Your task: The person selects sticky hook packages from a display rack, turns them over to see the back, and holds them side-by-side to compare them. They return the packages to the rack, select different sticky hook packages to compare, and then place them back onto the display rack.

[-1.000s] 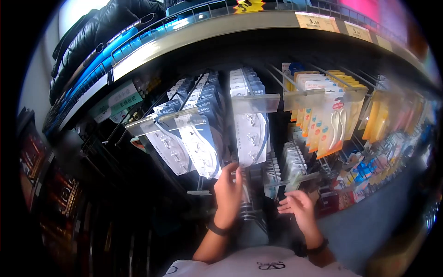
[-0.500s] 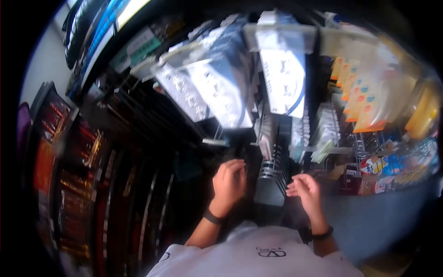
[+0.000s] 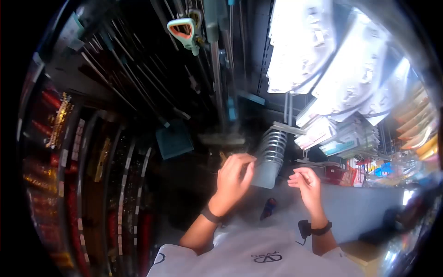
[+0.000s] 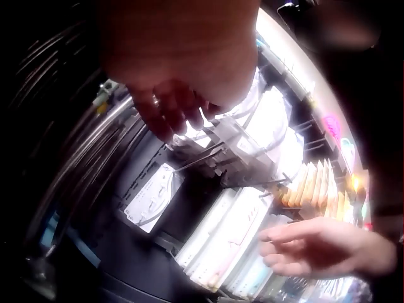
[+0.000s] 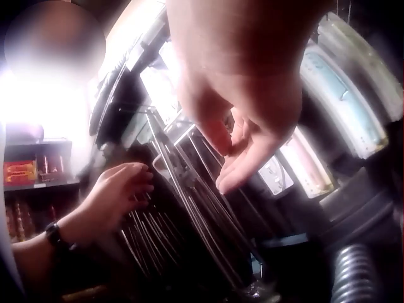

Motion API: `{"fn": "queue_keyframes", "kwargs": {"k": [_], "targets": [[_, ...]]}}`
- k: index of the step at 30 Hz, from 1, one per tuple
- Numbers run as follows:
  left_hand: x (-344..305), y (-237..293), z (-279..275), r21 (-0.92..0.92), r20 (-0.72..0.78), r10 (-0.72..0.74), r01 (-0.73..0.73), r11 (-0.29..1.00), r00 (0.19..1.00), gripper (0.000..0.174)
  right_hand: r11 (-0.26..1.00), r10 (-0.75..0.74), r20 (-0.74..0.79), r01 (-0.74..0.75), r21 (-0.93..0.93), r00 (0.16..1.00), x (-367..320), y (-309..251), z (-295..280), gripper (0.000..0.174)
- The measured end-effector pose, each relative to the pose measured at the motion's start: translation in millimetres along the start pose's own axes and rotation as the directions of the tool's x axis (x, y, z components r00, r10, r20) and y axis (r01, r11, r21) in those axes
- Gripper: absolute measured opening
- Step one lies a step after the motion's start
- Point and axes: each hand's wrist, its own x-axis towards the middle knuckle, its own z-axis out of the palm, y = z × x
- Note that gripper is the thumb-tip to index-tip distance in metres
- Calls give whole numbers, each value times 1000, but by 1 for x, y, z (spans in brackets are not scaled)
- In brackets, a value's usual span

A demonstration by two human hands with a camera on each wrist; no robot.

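Note:
In the head view my left hand [image 3: 232,181] hangs in the air with loosely bent fingers and holds nothing. My right hand [image 3: 308,187], to its right, also holds nothing, its fingers relaxed and slightly bent. Between and just beyond the hands is a stack of metal rings over a grey bin-like piece [image 3: 266,174]. White hook cards [image 3: 302,46] hang above. The left wrist view shows my left hand [image 4: 183,82] in front of hanging cards, contact unclear. The right wrist view shows my right hand [image 5: 243,132] with thumb and fingers near each other, nothing visible between them.
Long-handled tools hang at the back, one with a green and orange handle [image 3: 183,33]. A dark teal dustpan-like piece [image 3: 174,141] is left of the hands. Shelves of red and gold goods [image 3: 99,157] line the left. Orange packets [image 3: 417,124] hang at the right.
The head view has swung left and down, so the hook cards now appear at the upper right and the hanging tools have come into view. Both hands stay raised and empty, away from the cards.

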Motion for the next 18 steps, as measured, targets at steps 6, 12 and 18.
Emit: {"fn": "queue_keyframes", "kwargs": {"k": [6,12,18], "targets": [[13,-83,19,-189,1,-158,155,970,988,8,983,-161,-92,152,-103,983,63,35,54,17],[17,-149,82,-293,47,-265,267,918,963,9,977,-183,-162,161,-138,970,136,83,79,22],[9,-205,162,-326,56,-184,192,926,981,19,888,-439,-266,369,-274,858,219,156,83,28]]}}
